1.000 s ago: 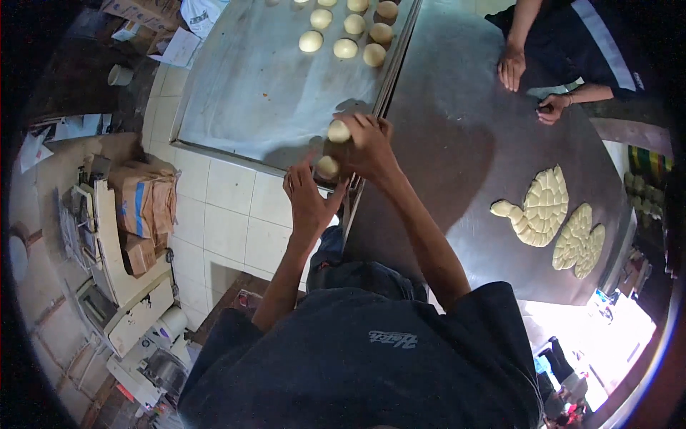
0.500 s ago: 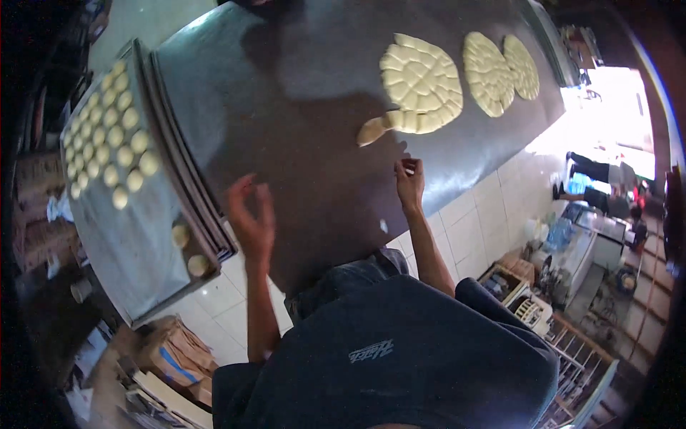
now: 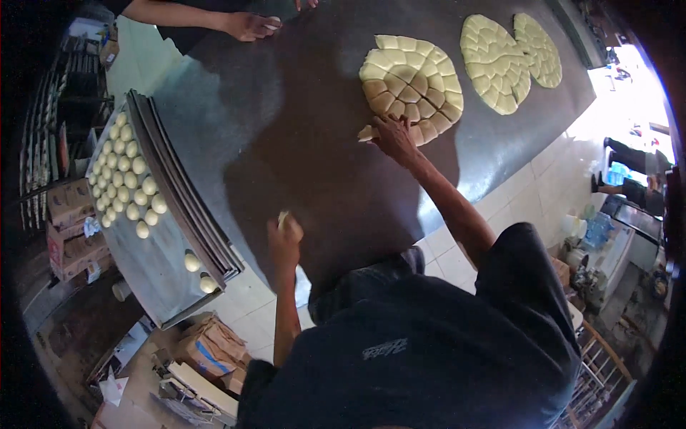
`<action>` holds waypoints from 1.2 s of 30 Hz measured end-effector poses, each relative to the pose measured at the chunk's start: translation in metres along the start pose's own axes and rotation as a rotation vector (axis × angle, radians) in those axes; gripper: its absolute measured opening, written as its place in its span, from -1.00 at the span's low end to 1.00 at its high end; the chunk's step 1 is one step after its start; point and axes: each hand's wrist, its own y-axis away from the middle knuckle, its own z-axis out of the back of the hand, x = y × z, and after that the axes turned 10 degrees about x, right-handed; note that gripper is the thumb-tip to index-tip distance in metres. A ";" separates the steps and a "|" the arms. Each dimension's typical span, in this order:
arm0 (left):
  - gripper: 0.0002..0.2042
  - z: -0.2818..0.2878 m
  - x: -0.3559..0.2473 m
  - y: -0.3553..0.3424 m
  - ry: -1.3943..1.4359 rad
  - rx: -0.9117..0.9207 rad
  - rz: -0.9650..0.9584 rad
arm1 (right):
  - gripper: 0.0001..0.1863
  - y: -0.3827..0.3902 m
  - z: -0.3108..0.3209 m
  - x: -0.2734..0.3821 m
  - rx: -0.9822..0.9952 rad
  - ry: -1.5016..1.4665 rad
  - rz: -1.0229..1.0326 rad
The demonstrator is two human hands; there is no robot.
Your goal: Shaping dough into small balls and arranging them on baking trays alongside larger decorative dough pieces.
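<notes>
Left hand [image 3: 286,242] over surface [image 3: 329,179] by near edge, well apart from dough; grip curled, pale bit at top too blurred to name. Dough neck [image 3: 367,134] points left, long axis sideways. Right hand [image 3: 395,136] nearer, touching neck's root; cannot tell if grip pinches. Scored dough slab [image 3: 421,79] lies beyond, rightward, inward from near edge.

Shadowed tabletop [image 3: 307,171], blown-out glare far right

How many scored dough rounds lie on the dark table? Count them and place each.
3: the left round, with the right hand at its near edge; the middle round; and the far right round, close against the middle one. None appears hidden.
</notes>
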 end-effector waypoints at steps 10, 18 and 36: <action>-0.53 0.027 0.156 0.055 -0.180 -0.250 -0.240 | -0.72 0.156 -0.006 0.264 0.536 -0.528 0.208; -0.68 0.014 0.092 -0.032 -0.386 -0.550 -0.546 | -0.46 0.133 -0.082 0.121 -0.306 -0.047 -0.155; -0.78 0.001 0.112 -0.036 -0.002 -0.586 -0.280 | -0.58 0.132 -0.075 0.114 -0.259 -0.373 -0.354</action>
